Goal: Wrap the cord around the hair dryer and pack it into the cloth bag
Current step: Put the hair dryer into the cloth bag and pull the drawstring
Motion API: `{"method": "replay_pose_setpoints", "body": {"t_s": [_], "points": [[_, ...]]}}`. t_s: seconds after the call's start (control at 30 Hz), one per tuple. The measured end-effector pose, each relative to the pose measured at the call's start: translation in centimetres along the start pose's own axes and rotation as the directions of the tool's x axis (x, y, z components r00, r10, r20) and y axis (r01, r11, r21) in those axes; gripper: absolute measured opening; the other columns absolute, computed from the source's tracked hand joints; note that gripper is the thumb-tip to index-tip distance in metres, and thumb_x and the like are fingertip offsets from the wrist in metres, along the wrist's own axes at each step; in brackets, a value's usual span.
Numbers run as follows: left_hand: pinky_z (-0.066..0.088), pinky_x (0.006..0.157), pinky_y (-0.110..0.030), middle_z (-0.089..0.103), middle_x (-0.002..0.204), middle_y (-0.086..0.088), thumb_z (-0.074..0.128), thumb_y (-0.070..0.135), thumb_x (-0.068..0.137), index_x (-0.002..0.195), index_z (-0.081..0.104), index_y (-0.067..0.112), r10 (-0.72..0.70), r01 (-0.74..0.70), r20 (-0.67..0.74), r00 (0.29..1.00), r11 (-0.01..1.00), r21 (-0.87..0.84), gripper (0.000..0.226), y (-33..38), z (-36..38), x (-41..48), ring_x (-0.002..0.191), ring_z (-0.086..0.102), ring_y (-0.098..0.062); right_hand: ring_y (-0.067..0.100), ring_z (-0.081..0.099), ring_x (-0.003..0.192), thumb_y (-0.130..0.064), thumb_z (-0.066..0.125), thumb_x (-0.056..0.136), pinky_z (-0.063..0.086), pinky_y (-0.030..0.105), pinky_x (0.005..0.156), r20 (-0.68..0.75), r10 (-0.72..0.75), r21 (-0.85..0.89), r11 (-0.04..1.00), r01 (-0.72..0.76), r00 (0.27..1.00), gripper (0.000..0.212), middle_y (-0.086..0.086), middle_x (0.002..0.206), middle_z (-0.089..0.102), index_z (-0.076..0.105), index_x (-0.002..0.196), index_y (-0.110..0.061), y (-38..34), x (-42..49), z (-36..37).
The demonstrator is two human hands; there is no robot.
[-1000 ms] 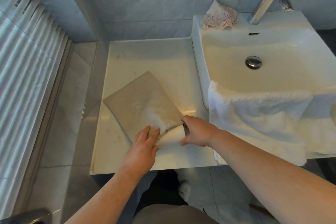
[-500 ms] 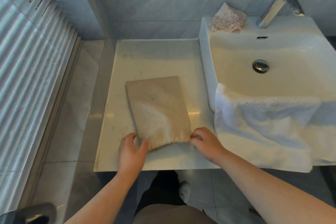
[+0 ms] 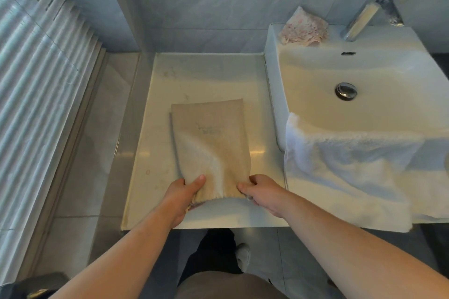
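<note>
Lying flat on the counter [image 3: 218, 73], mouth end toward the person, cloth bag [image 3: 211, 143] bulges slightly; hair dryer isn't visible, presumably inside. Left hand [image 3: 182, 195] pinches the gathered mouth's left corner, right hand [image 3: 261, 189] grips the right corner, likely to draw it closed. Sink [image 3: 274, 75] sits just right of it, white towel [image 3: 345, 167] draped over its front edge.

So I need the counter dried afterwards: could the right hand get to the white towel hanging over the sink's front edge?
Probably yes. The right hand grips the cloth bag beside the white towel, nothing lies between them, but it must release the bag first.
</note>
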State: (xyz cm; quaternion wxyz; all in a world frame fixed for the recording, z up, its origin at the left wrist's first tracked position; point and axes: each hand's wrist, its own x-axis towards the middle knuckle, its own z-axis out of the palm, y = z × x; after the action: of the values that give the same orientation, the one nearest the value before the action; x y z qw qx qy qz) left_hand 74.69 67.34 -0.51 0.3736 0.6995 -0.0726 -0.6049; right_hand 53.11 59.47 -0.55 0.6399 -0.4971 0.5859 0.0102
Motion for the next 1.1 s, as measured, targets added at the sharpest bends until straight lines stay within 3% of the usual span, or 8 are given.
{"method": "replay_pose_setpoints", "body": {"t_s": [0.17, 0.27, 0.4, 0.53, 0.67, 0.73, 0.9, 1.1], "points": [[0.057, 0.08, -0.035, 0.073, 0.108, -0.007, 0.077, 0.023, 0.085, 0.115, 0.062, 0.011, 0.076, -0.072, -0.029, 0.997, 0.99, 0.122, 0.036, -1.3, 0.7, -0.1, 0.096, 0.071, -0.021, 0.023, 0.063, 0.091, -0.031, 0.06, 0.09, 0.054, 0.036, 0.083, -0.207, 0.041, 0.012, 0.999, -0.039, 0.978, 0.024, 0.008, 0.102, 0.067, 0.063, 0.103, -0.012, 0.6, -0.2, 1.7], [0.054, 0.068, -0.033, 0.072, 0.104, -0.006, 0.076, 0.021, 0.086, 0.115, 0.062, 0.014, 0.089, -0.072, -0.1, 0.991, 0.983, 0.17, 0.033, -1.8, 0.8, -0.1, 0.093, 0.069, -0.022, 0.02, 0.063, 0.087, -0.032, 0.059, 0.089, 0.054, 0.032, 0.077, -0.157, 0.086, 0.027, 0.996, -0.083, 0.984, 0.025, 0.007, 0.102, 0.068, 0.064, 0.106, -0.013, 1.0, -0.5, 1.7], [0.055, 0.069, -0.035, 0.072, 0.103, -0.01, 0.076, 0.017, 0.085, 0.115, 0.063, 0.01, 0.056, -0.036, -0.087, 0.995, 0.976, 0.213, 0.034, -0.8, -0.3, 0.0, 0.092, 0.068, -0.025, 0.017, 0.058, 0.067, -0.033, 0.067, 0.08, 0.042, 0.027, 0.06, -0.047, 0.089, -0.061, 0.994, -0.092, 0.995, 0.023, 0.004, 0.076, 0.067, 0.071, 0.088, -0.011, 0.3, -1.3, -0.2], [0.053, 0.072, -0.033, 0.071, 0.104, -0.006, 0.075, 0.032, 0.085, 0.112, 0.062, 0.011, 0.112, -0.099, -0.048, 0.993, 0.972, 0.215, 0.037, 1.5, -0.8, -0.6, 0.094, 0.068, -0.024, 0.024, 0.07, 0.082, -0.044, 0.07, 0.081, 0.056, 0.038, 0.079, -0.03, 0.055, 0.124, 0.991, -0.051, 0.998, 0.035, 0.006, 0.09, 0.076, 0.07, 0.099, -0.013, -0.7, -0.9, -1.2], [0.055, 0.08, -0.035, 0.071, 0.107, -0.006, 0.077, 0.037, 0.083, 0.114, 0.059, 0.007, 0.061, -0.059, -0.007, 0.998, 0.982, 0.177, 0.046, 2.4, 0.6, -0.6, 0.095, 0.068, -0.023, 0.026, 0.07, 0.099, -0.037, 0.075, 0.08, 0.052, 0.041, 0.095, 0.06, 0.083, 0.429, 0.898, -0.101, 0.995, 0.044, 0.009, 0.105, 0.075, 0.067, 0.111, -0.007, -1.4, -0.2, -0.3], [0.054, 0.068, -0.033, 0.072, 0.104, -0.008, 0.078, 0.032, 0.083, 0.114, 0.06, 0.003, 0.005, -0.005, 0.0, 1.0, 0.997, 0.083, 0.046, 2.3, 1.3, -0.3, 0.088, 0.068, -0.022, 0.026, 0.069, 0.1, -0.035, 0.078, 0.078, 0.052, 0.042, 0.096, 0.036, 0.103, 0.447, 0.888, -0.108, 0.994, 0.046, 0.007, 0.104, 0.075, 0.066, 0.112, -0.007, -1.6, 0.1, 0.3], [0.033, 0.045, -0.026, 0.072, 0.097, -0.009, 0.079, 0.024, 0.083, 0.109, 0.066, 0.005, -0.09, 0.09, -0.014, 0.996, 0.996, -0.011, 0.036, 1.9, 1.9, 0.2, 0.07, 0.06, -0.018, 0.015, 0.054, 0.063, -0.044, 0.076, 0.078, 0.038, 0.023, 0.054, -0.002, 0.205, 0.444, 0.877, -0.183, 0.979, 0.04, 0.0, 0.081, 0.069, 0.07, 0.103, -0.013, -2.5, -0.4, 0.8], [0.025, 0.041, -0.024, 0.065, 0.086, -0.005, 0.072, 0.028, 0.089, 0.104, 0.066, 0.008, -0.133, 0.135, -0.055, 0.99, 0.991, 0.028, 0.026, 1.6, 2.3, 0.3, 0.062, 0.049, -0.014, 0.015, 0.053, 0.069, -0.033, 0.068, 0.088, 0.038, 0.026, 0.055, -0.098, 0.169, 0.427, 0.897, -0.112, 0.981, 0.035, 0.0, 0.083, 0.062, 0.064, 0.113, -0.008, -2.1, -0.1, 0.5]]}}
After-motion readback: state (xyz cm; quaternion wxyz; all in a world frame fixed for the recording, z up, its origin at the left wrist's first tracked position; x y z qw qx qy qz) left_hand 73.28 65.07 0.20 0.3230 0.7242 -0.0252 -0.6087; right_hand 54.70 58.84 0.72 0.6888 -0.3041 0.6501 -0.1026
